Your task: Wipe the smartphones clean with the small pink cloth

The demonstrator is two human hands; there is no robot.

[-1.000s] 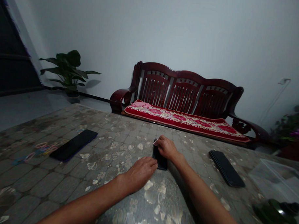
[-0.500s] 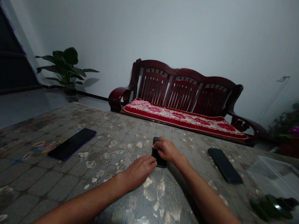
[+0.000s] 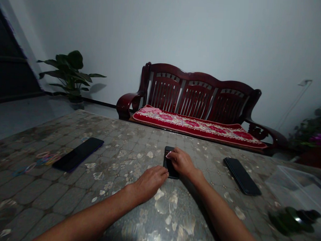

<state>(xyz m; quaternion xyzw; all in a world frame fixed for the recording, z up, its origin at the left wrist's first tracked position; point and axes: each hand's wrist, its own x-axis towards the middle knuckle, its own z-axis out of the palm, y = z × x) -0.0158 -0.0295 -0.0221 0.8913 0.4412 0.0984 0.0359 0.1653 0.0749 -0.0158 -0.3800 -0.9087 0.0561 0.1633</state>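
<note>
A black smartphone (image 3: 169,166) lies flat on the patterned tabletop in front of me, partly covered by my hands. My left hand (image 3: 152,180) rests at its lower left edge, fingers together and gripping that side. Over the upper part of the screen, my right hand (image 3: 182,162) is closed in a pinch on a small white wipe (image 3: 170,154). Only a bit of the wipe shows between the fingers; its kind, cloth or paper, I cannot tell.
A larger phone (image 3: 79,154) lies left beside several coloured rubber bands (image 3: 47,158). Another dark phone (image 3: 242,176) is on the right, near a clear plastic box (image 3: 292,181) and a green bottle (image 3: 291,220). A wooden bench (image 3: 195,97) stands beyond the table.
My right hand has shifted slightly to the right over the phone, and more of the white wipe shows. My left hand stays at the phone's edge.
</note>
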